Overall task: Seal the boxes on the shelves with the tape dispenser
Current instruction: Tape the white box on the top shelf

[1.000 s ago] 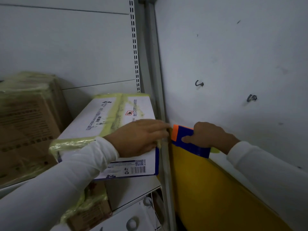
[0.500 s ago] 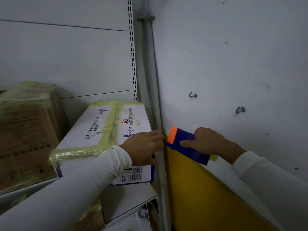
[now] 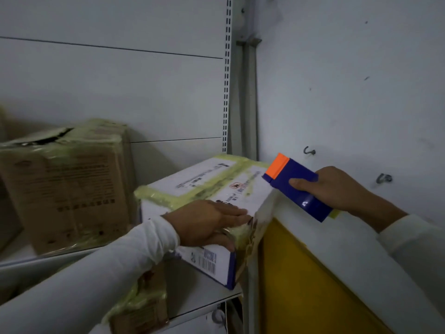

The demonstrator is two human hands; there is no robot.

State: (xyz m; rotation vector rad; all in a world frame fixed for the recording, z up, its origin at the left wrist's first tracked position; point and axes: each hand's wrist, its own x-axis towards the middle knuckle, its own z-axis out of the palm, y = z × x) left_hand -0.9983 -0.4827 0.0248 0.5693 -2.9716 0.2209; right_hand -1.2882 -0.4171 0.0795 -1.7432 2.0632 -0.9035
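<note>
The left hand [image 3: 212, 224] presses straight, close-set fingers on the white box [image 3: 204, 189] while the right hand [image 3: 337, 189] grips the tape dispenser [image 3: 298, 186].

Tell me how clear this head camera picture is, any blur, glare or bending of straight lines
Head view: dim, flat indoor light, no hard shadows; the brown box at left is soft and its print unreadable; the white box print is smeared too; small glare spot on the blue tape dispenser; the shelf upright leans and bows from the wide-angle lens; the left hand and right hand are fairly sharp.
</note>
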